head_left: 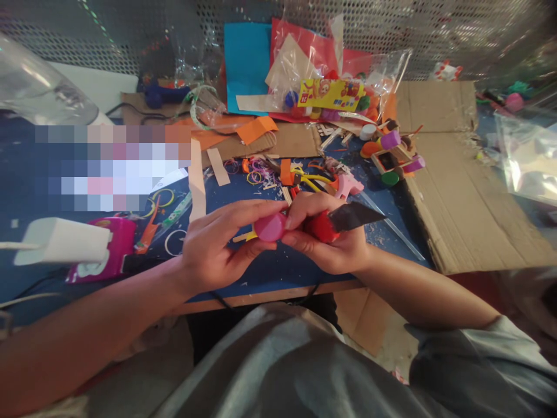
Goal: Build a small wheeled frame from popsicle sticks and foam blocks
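My left hand point(217, 241) is closed, thumb and fingers pinching a round pink plastic cap point(270, 227) over the table. A yellow piece with a thin wooden stick point(241, 237) pokes out behind the cap, on its left side. My right hand point(328, 247) is wrapped round a knife point(357, 219) with a red handle and a dark pointed blade; the blade points right, away from the cap. The right thumb and forefinger reach the cap's right edge. What sits between the two hands there is partly hidden by the fingers.
A small stick-built frame with coloured caps point(391, 152) stands beside a cardboard sheet point(483, 203). Scissors with yellow handles point(308, 181), a pink glue gun point(348, 184) and scraps lie behind my hands. A white charger point(63, 241) plugs into a pink socket block point(122, 238).
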The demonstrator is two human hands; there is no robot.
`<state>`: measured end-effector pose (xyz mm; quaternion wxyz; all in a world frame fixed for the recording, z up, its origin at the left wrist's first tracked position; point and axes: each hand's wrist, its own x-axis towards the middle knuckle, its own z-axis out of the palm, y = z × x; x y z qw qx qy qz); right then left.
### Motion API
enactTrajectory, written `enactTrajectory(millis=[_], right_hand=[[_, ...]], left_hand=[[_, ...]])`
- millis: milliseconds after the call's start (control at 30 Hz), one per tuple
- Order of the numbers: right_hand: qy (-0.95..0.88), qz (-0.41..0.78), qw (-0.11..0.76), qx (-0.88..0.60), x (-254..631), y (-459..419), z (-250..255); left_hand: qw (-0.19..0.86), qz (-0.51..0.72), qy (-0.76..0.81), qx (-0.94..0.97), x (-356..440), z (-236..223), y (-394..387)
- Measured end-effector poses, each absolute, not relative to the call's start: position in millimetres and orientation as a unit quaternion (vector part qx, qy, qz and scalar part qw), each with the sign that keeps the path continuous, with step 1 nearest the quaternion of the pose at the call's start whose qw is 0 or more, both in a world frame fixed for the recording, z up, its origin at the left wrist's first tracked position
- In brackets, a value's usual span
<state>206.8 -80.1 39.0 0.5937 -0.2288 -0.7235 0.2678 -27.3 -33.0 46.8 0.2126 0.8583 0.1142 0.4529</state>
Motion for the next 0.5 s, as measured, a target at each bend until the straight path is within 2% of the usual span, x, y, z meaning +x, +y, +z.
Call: enactTrajectory(millis=[233, 367, 500], right_hand=[[-0.717, 0.289, 0.596, -0.217, 205.3, -81.9, 38.3], [-0.727, 0.287, 0.588, -0.208, 207.4, -82.1, 40.7], [-0.748, 0.27, 0.565, -0.219, 209.0, -82.9, 42.1]], left_hand=[[0.211, 0.473, 0.083, 0.851, -23.0, 49.9, -35.0], [0.201, 0.462, 0.121, 0.856, -23.2, 50.0, -38.2], [0.192, 0.468, 0.078, 0.859, -25.1, 51.0, -35.6]])
